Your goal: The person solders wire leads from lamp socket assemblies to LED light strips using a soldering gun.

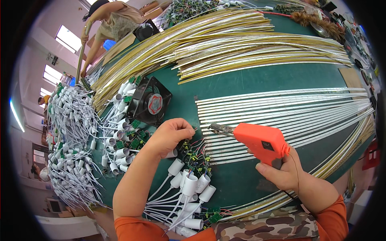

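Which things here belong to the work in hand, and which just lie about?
Seemingly in use:
orange gun-shaped tool, in the right hand
circuit boards, near the left hand
laid-out white strips, beneath the tool

Seemingly lying about:
brown duster
red crate

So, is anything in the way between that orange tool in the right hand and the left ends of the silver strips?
Nothing visible. The orange tool in the right hand reaches over the silver strips, its tip near their left ends. The left hand is close beside them but leaves that path open.
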`<state>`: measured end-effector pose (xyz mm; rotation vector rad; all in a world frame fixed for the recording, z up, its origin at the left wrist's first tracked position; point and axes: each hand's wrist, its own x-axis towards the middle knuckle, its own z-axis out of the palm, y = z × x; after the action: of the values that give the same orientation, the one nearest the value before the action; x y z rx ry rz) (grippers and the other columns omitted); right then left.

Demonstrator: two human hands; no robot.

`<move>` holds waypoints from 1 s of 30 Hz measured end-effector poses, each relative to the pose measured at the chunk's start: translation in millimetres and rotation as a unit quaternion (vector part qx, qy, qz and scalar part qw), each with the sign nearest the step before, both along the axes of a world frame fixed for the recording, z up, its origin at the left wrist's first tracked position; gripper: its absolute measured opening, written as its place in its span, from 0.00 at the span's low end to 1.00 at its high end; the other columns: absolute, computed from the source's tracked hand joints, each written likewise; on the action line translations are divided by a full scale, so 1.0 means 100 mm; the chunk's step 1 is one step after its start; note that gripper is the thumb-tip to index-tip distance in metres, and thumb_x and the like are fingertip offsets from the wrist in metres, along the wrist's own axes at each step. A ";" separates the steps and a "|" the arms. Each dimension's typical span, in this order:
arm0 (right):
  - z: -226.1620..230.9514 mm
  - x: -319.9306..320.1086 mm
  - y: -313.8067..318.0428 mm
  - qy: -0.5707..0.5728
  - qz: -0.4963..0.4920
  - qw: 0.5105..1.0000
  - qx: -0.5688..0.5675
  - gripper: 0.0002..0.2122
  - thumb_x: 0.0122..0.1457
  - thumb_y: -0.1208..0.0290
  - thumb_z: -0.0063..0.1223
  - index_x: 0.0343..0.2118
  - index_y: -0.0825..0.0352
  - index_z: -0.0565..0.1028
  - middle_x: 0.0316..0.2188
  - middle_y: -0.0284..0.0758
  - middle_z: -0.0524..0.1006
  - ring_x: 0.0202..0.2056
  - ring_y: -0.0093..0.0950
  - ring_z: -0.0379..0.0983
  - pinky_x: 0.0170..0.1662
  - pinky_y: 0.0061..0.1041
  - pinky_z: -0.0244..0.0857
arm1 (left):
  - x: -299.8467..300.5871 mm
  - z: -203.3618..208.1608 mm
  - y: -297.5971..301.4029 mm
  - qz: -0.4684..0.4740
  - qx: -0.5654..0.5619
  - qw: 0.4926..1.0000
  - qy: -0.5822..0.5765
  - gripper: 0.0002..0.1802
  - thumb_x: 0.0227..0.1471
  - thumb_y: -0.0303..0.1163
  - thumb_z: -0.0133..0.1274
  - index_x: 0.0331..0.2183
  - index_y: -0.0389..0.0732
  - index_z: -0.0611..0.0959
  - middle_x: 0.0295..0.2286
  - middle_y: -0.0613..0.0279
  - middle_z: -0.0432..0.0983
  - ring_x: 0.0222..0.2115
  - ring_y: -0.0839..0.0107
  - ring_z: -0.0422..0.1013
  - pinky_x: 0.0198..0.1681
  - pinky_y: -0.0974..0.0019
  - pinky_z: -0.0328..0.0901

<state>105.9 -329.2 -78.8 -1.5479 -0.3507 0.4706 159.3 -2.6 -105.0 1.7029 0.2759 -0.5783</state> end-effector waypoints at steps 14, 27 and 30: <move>-0.09 0.01 -0.02 -0.031 0.010 0.997 0.068 0.29 0.53 0.80 0.53 0.60 0.70 0.64 0.56 0.38 0.70 0.56 0.25 0.66 0.60 0.28 0.55 | -0.11 0.03 0.08 0.056 -0.125 0.990 0.011 0.05 0.55 0.28 0.54 0.29 0.40 0.76 0.25 0.62 0.75 0.29 0.72 0.72 0.38 0.69 0.66; -0.08 -0.04 -0.07 -0.022 -0.023 0.999 -0.017 0.25 0.52 0.74 0.60 0.55 0.71 0.69 0.41 0.34 0.76 0.40 0.22 0.70 0.47 0.25 0.64 | -0.13 0.00 0.04 0.071 -0.071 0.995 0.005 0.05 0.53 0.28 0.54 0.27 0.39 0.76 0.22 0.65 0.72 0.23 0.75 0.69 0.29 0.72 0.64; -0.14 -0.05 -0.09 -0.040 -0.014 0.997 -0.063 0.24 0.52 0.73 0.61 0.53 0.70 0.70 0.37 0.34 0.76 0.38 0.22 0.70 0.45 0.25 0.64 | -0.10 0.09 -0.09 -0.023 0.062 0.997 -0.025 0.05 0.54 0.28 0.56 0.28 0.39 0.78 0.21 0.67 0.72 0.22 0.77 0.67 0.29 0.74 0.62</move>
<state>101.2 -337.9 -92.9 -1.6956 -0.3665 0.4166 148.9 -11.6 -96.3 1.8454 0.2418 -0.5617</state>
